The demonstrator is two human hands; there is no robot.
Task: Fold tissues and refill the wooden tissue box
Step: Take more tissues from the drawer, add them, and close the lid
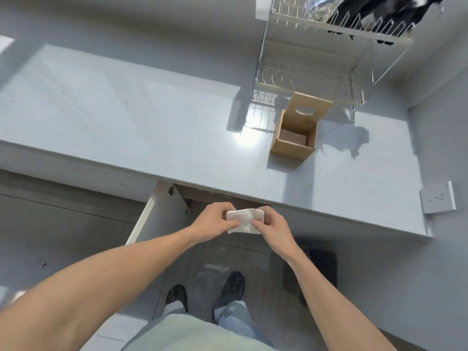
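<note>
Tissue point(245, 221): plain white, no print, held btwn both hands. Wooden tissue box point(295, 136): light tan wood, plain, inside a shade darker; its lid point(310, 107) same tan w/ pale oval cutout. Counter point(126, 115): pale blue-grey, uniform, w/ one bright white glare spot near box. Wall behind: same pale grey. Dish rack point(316, 67): cream/silver wire, w/ sth black & white plus silvery on top tier. Wall socket point(438, 201): light grey. Cabinet door point(154, 216): white edge, grey face. Floor: grey wood-grain. Shoes point(234, 287): black w/ grey speckle. Trousers: pale blue denim. Shirt: pale greenish-grey.
</note>
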